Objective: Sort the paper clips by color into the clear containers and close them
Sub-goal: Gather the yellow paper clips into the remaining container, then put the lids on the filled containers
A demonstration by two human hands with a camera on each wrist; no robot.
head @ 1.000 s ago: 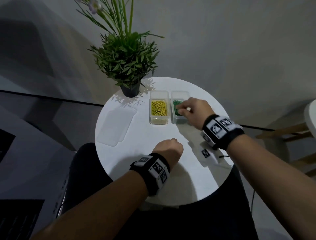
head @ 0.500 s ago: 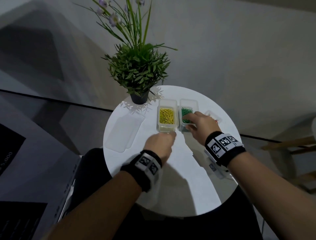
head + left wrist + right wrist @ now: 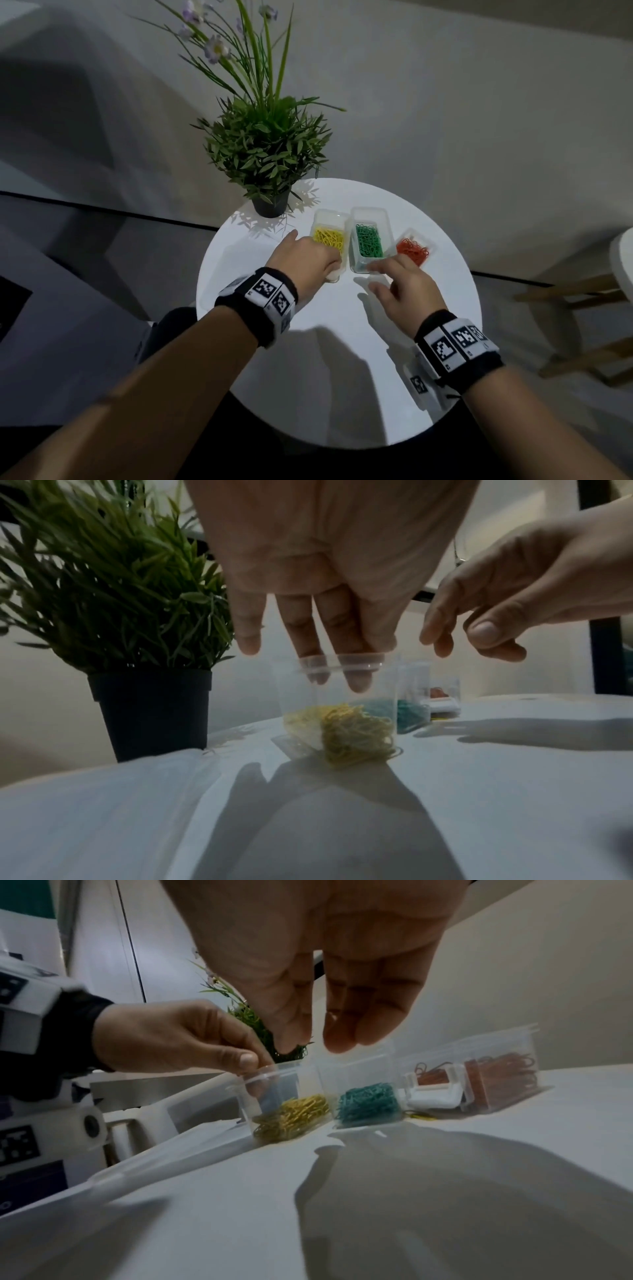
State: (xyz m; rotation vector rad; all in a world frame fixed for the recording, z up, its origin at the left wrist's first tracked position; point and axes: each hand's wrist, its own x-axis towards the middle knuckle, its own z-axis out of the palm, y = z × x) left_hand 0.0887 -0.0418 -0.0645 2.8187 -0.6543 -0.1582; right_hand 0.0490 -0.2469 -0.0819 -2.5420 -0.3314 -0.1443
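Head view: my left hand (image 3: 305, 262) is pinching the yellow-clip container (image 3: 328, 236) by its near rim, while my right hand (image 3: 404, 291) is hovering empty, fingers loose, just before the green-clip container (image 3: 368, 240).

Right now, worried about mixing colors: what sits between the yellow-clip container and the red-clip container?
The open green-clip container stands between the yellow-clip container and the red-clip container, shown in the head view.

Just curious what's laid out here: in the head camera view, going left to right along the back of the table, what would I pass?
Potted plant → container of yellow clips → container of green clips → container of red clips.
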